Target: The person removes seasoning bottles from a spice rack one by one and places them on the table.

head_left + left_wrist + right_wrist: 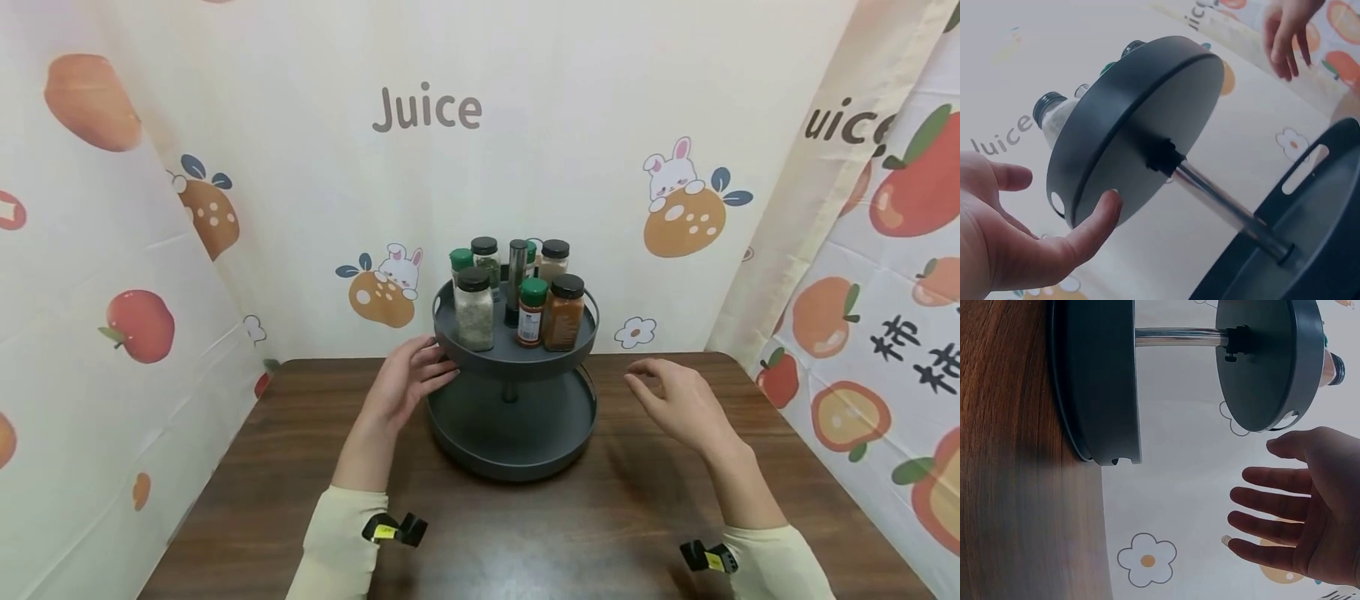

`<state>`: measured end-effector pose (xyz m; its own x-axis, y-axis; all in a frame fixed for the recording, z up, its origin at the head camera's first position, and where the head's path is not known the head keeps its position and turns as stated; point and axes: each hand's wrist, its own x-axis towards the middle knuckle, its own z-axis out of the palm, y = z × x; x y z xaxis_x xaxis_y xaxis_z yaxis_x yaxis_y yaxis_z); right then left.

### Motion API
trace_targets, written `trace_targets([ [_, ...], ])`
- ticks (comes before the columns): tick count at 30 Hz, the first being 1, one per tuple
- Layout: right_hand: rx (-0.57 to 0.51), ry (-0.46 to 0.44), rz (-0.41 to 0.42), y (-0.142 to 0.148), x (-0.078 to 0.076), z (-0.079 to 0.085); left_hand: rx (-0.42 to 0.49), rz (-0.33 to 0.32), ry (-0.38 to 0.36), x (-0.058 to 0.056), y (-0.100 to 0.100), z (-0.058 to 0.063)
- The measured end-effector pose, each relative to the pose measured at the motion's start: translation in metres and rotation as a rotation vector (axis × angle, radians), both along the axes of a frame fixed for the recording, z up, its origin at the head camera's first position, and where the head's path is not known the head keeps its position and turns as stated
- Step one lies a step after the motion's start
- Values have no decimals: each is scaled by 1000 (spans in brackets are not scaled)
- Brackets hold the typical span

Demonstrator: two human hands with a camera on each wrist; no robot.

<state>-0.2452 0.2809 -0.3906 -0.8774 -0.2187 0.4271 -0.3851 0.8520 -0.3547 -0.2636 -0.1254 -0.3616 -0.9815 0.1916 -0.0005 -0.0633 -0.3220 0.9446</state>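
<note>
A dark grey two-tier turntable rack (pixel 512 467) stands on the table in the head view. Its upper tray (pixel 517 362) carries several spice jars around a central post (pixel 517 279): one with pale green contents (pixel 474 317), an orange-brown one (pixel 563 317) and a small green-capped one (pixel 530 317) are in front. My left hand (pixel 405 383) is at the upper tray's left side, fingertips right at the rim; in the left wrist view thumb and fingers are spread. To the right of the rack, my right hand (pixel 678 404) hovers apart from it, fingers relaxed and holding nothing.
The lower tray (pixel 457 417) is joined to the upper one by a metal pole (pixel 1229 203). Brown wood-grain table (pixel 480 533) extends around the rack. Printed curtains (pixel 525 183) close off the back and both sides.
</note>
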Motion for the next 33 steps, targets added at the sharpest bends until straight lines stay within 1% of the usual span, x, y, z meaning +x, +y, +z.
trace_targets([
  [3, 0, -3, 0, 0, 0, 0, 57, -14, -6, -4, 6, 2],
  [7, 0, -6, 3, 1, 0, 0, 134, -20, -60, -7, 13, 3],
  [10, -3, -11, -6, 1, 0, -1, 178, -31, -85, -9, 16, 4],
  [13, -6, -19, -13, 2, 0, -2, 210, -40, -92, -9, 17, 4],
  [20, -1, -6, -1, 2, 0, -2, 223, -28, -80, -11, 19, 4],
  [26, -2, 13, 17, 0, 0, -1, 227, -12, -65, -15, 18, -1],
  [29, -16, 20, 17, -2, 1, 3, 238, -6, -55, -17, 18, -3],
  [33, -43, 15, 9, -5, 0, 14, 238, -2, -31, -18, 18, -2],
])
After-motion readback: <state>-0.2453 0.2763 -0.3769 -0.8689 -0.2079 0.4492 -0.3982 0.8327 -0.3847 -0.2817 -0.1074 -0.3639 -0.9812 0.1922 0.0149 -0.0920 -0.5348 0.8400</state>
